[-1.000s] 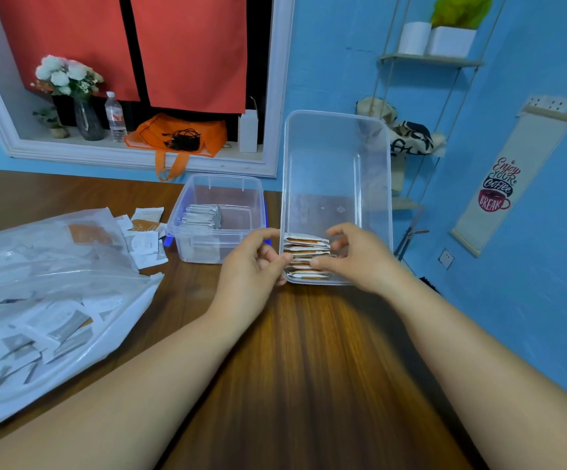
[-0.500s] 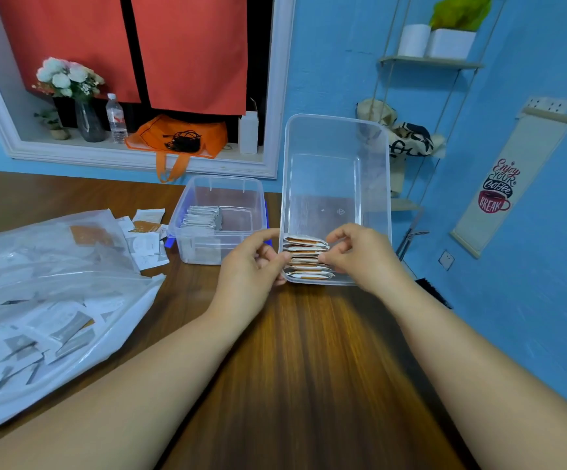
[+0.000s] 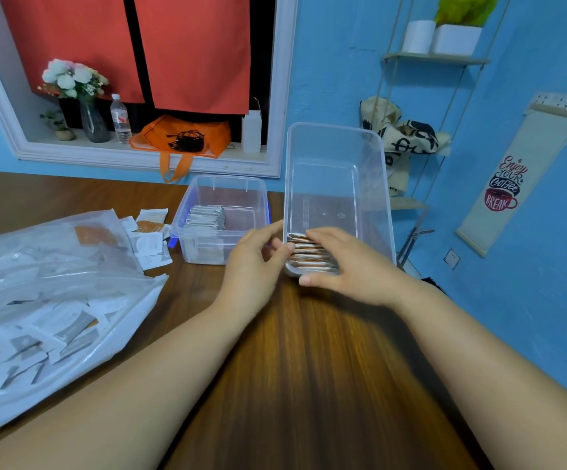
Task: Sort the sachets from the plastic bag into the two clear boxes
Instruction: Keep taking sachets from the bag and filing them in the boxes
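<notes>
scene: brown wooden tabletop (image 3: 309,385) against a blue wall, seen from the head camera, both forearms reaching in from below
right box: clear box (image 3: 334,130), long side running away from the camera, at the tabletop's right edge; far part bare
orange sachets: stack of orange-and-white sachets (image 3: 304,254) standing on edge, packed against the near end wall of the right box
left box: smaller clear box with blue clips (image 3: 229,180), just left of the right box, walls close but contact unclear
grey sachets: row of silver-grey sachets (image 3: 207,215) in the left half of the left box
plastic bag: big clear plastic bag (image 3: 55,276) flat on the tabletop's left side, many white/grey sachets inside, mouth toward the boxes
loose sachets: a few sachets (image 3: 150,240) on the tabletop between the bag and the left box, one orange on top
left hand: left hand (image 3: 255,266) at the near left corner of the right box, fingers curled at the sachet ends, thumb up along the outside wall; pinching the wall or a sachet, cannot tell
right hand: right hand (image 3: 353,266) open, fingers spread flat on top of the orange stack, thumb outside the near end wall
background: vase of white flowers (image 3: 72,83), water bottle (image 3: 120,118) and orange bag (image 3: 180,137) on the window ledge; coffee banner (image 3: 506,188) on the right wall
</notes>
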### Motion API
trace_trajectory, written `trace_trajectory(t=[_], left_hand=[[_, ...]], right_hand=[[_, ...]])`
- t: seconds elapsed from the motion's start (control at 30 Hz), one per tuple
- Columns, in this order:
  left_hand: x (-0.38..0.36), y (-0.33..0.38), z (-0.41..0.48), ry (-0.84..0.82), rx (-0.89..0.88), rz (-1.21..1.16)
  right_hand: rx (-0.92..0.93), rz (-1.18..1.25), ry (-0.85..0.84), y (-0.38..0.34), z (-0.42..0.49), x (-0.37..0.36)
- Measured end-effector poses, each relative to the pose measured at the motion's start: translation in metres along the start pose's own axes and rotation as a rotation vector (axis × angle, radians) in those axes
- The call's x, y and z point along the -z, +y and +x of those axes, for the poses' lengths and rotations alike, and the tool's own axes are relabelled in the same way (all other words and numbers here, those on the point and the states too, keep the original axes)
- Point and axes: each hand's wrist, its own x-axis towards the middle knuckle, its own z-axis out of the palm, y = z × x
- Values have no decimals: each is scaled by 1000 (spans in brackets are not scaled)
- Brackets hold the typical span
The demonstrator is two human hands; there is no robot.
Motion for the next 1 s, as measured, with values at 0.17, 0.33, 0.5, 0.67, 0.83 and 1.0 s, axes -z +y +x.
trace_trajectory(t=[0.17,0.33,0.5,0.67,0.83,1.0], left_hand=[[0,-1,-1,-72,-8,55],[0,-4,0,-195,-3,112],[2,-4,1,-273,8,154],[1,-2,1,-278,46,108],[7,5,-1,-247,42,126],[30,17,-9,-187,30,118]], right_hand=[[8,-208,-88,6,15,9],[25,-233,-237,12,36,22],[40,-191,-283,17,43,26],[36,-195,-275,17,43,25],[33,-162,-228,15,40,30],[100,-129,-120,1,33,39]])
